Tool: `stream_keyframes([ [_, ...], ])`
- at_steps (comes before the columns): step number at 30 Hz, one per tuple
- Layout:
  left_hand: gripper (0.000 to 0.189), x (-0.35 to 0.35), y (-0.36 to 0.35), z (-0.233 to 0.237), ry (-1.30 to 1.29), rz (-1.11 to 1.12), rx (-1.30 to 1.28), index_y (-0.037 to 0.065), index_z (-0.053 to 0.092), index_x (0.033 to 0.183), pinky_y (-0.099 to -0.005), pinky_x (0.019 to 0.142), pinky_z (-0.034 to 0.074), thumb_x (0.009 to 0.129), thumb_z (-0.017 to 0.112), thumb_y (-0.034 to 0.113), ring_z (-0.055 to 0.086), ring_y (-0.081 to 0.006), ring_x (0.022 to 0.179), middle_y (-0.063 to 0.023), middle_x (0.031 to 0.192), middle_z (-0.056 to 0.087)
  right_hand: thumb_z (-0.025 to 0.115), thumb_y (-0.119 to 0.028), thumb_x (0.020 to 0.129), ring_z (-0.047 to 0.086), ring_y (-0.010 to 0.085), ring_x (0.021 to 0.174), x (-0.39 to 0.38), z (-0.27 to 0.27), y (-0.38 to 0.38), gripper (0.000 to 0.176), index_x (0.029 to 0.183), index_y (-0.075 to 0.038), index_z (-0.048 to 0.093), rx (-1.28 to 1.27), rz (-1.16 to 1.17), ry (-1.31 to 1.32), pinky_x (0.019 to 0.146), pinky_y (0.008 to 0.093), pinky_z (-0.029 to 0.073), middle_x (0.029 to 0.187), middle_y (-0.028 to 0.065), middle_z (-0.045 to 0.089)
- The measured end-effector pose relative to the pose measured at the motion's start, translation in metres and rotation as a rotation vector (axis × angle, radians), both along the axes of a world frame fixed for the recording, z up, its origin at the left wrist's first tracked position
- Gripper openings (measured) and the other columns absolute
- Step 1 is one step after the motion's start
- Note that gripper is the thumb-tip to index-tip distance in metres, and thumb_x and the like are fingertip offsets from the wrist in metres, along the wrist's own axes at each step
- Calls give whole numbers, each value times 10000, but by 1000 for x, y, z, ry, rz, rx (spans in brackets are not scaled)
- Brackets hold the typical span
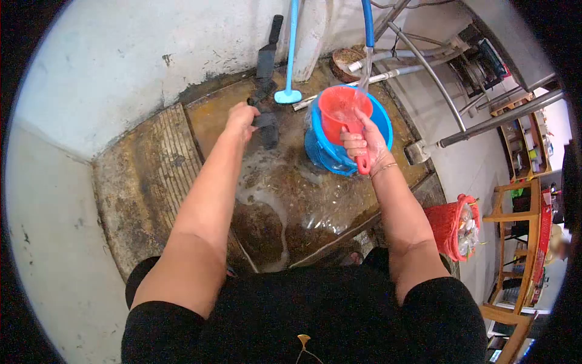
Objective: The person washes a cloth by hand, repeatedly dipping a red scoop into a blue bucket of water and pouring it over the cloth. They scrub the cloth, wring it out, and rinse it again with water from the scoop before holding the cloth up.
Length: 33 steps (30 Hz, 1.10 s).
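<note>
My right hand (368, 144) is closed round the handle of a red water dipper (337, 112). The dipper is over a blue bucket (321, 151), and water from a blue hose (368, 24) runs down into it. My left hand (242, 119) is closed at a dark, flat, strip-like thing (267, 130), whose kind I cannot tell. Above that hand, a similar black piece (267, 60) with a rounded grip leans along the wall. Just right of it stands a light-blue long-handled tool (290, 79) with a flattened foot on the wet floor.
Wet floor (260, 200) with foamy water spreads before me. A ridged slab (167, 158) lies left. A round brown basket (347, 64) and white pipes (388, 74) are behind the bucket. Metal bars (427, 76) stand right. A red basket of rubbish (445, 227) and wooden chair (512, 215) are nearer.
</note>
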<state>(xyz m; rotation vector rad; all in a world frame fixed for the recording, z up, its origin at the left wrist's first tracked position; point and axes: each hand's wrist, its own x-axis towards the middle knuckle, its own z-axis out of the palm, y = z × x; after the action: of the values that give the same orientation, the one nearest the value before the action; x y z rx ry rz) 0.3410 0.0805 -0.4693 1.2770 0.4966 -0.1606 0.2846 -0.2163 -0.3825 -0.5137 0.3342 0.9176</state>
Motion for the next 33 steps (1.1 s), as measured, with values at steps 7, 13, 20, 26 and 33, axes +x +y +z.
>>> stream_keyframes([
  [7,246,-3,-34,19,-36,-50,137,16,540,907,-317,488,431,678,628,29,555,-182,613,-72,746,580,510,-366,807,319,35,353,-23,53,34,339,771,-32,468,61,-15,-55,282,185,266,509,-43,354],
  [13,487,-8,-42,13,64,-241,398,-58,519,1031,-343,540,470,590,704,35,597,-192,669,-122,820,615,504,-275,798,315,33,357,-42,64,59,226,755,-62,443,-40,72,-81,287,185,260,515,-45,353],
  [20,294,-27,-43,34,-84,-446,792,-21,626,699,-332,529,480,504,767,147,593,-186,592,-133,680,622,496,-171,787,290,10,367,-54,46,77,132,723,-91,413,-456,119,-167,282,175,244,525,-55,344],
  [26,442,-35,-50,43,46,-524,766,-55,602,777,-347,630,478,515,761,264,619,-228,749,-151,772,634,498,-179,783,291,35,361,-56,45,83,141,714,-90,413,-731,167,-267,291,207,255,518,-48,337],
  [33,502,-16,-43,6,25,-535,816,1,638,829,-326,663,482,489,747,354,621,-235,755,-154,864,629,504,-165,777,314,62,361,-54,34,87,140,714,-71,421,-932,159,-462,303,247,274,518,-30,349],
])
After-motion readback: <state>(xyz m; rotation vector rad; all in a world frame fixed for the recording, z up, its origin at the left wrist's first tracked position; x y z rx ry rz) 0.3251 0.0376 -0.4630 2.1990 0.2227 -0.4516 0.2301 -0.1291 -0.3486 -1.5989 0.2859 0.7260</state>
